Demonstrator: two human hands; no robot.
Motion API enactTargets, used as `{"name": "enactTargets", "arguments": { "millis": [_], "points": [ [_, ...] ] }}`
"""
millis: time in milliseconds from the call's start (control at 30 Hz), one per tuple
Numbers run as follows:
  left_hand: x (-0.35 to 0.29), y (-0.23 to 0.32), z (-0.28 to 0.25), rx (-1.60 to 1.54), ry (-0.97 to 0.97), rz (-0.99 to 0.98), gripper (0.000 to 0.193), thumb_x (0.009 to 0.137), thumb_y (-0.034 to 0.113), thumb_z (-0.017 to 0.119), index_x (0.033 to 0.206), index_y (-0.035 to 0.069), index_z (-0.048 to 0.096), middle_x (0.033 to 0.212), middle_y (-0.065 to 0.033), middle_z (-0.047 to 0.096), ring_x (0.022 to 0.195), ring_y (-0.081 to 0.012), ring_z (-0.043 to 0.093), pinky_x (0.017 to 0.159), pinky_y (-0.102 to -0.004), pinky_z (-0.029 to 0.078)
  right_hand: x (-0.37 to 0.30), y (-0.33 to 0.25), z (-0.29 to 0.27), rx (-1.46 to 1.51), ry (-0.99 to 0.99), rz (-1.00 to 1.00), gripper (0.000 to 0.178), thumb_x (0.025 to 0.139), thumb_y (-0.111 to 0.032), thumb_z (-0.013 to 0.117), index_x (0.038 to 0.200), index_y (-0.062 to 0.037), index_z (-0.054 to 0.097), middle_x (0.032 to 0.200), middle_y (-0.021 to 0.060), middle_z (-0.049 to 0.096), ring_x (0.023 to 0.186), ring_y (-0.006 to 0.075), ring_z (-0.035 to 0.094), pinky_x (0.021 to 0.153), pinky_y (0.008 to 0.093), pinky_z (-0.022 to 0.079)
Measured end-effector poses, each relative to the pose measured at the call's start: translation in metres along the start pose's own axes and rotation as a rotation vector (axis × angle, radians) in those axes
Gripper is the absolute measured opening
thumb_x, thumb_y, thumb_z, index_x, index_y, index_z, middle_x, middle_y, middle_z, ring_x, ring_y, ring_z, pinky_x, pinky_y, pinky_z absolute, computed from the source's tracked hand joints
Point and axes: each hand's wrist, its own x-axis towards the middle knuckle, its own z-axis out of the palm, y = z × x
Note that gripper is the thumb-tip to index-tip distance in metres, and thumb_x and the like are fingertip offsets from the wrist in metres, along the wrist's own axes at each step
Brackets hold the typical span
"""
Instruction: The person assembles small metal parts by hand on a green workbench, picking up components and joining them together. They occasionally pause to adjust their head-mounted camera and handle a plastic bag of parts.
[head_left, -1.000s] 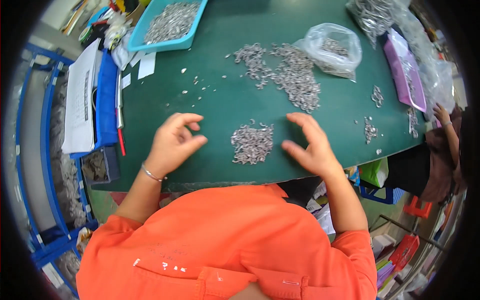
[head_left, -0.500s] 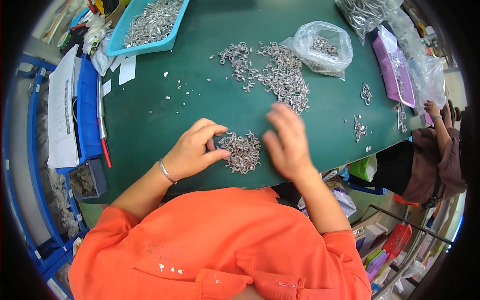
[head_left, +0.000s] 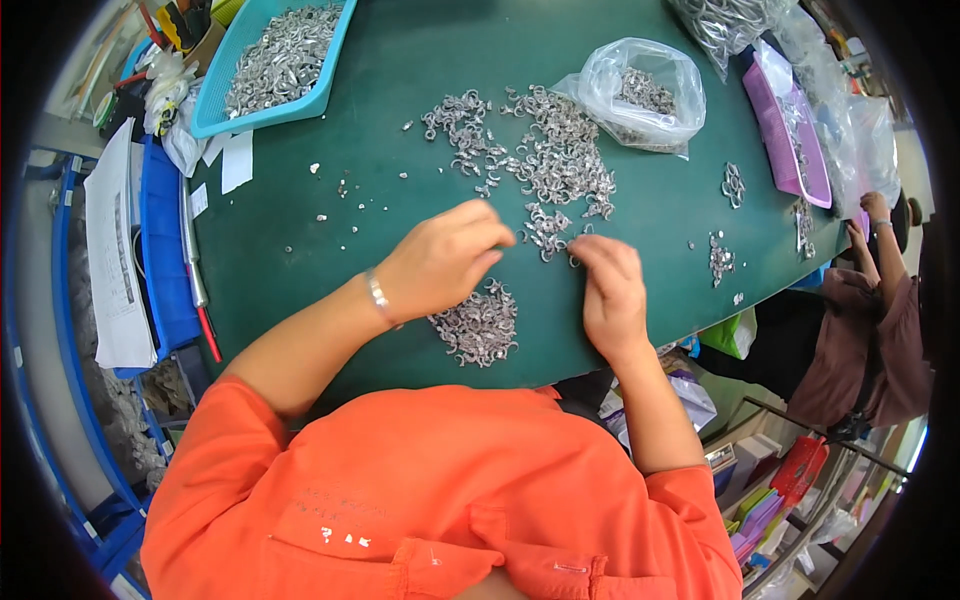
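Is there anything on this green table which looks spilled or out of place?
Yes, slightly: small pale bits lie scattered on the table, beyond and left of the left hand. They look stray, being apart from the piles of metal pieces. Whether they spilled, I cannot tell.

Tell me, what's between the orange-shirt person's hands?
The head view shows a small cluster of silvery curved pieces on the green table, between the left hand and the right hand.

Left hand (head_left: 445,258) beyond near metal pile (head_left: 478,328) | right hand (head_left: 613,295) beside small cluster (head_left: 545,228) | larger pile (head_left: 560,155) beyond | clear bag (head_left: 668,133) beside it | turquoise basket (head_left: 268,118) far left | green counter (head_left: 420,50)
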Motion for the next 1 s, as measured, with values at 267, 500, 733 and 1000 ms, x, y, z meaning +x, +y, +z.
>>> {"name": "enactTargets", "arguments": {
  "millis": [267,500,733,1000],
  "points": [
    [0.021,-0.011,0.015,0.062,-0.055,-0.026,0.014,0.079,0.0,0.073,0.086,0.002,0.062,0.087,-0.0102,0.058,0.075,-0.0268,0.062,0.066,-0.0341,0.052,-0.014,-0.003,-0.008,0.073,0.118,0.167,0.021,0.075,0.003,0.074,0.094,-0.0029,0.067,0.092,0.0115,0.063,0.084,0.0291,0.06,0.074,0.0361,0.049],
    [-0.006,0.017,-0.013,-0.177,-0.071,-0.257,0.011,0.08,-0.004,0.071,0.09,0.0,0.067,0.085,-0.0081,0.065,0.072,-0.0197,0.067,0.065,-0.0283,0.054,-0.009,-0.006,0.005,-0.017,0.095,0.084,0.018,0.073,0.003,0.076,0.084,-0.0047,0.064,0.087,0.0084,0.061,0.077,0.029,0.056,0.067,0.0386,0.046],
    [-0.021,0.02,-0.025,-0.076,-0.325,-0.069,0.01,0.08,0.0,0.072,0.089,0.004,0.07,0.094,-0.0083,0.065,0.089,-0.0266,0.063,0.079,-0.0356,0.052,-0.017,-0.024,0.004,0.318,-0.05,-0.053,0.021,0.073,0.003,0.075,0.09,-0.0025,0.066,0.087,0.0099,0.066,0.077,0.0316,0.062,0.071,0.0388,0.05],
    [0.023,0.007,0.032,0.123,-0.159,0.063,0.017,0.077,-0.003,0.07,0.089,0.004,0.061,0.094,-0.0103,0.056,0.089,-0.0324,0.059,0.076,-0.0397,0.051,-0.007,-0.012,0.002,0.179,0.109,0.095,0.016,0.08,0.006,0.068,0.094,-0.0018,0.069,0.093,0.0124,0.064,0.085,0.0303,0.063,0.075,0.0374,0.052]
  ]
}}
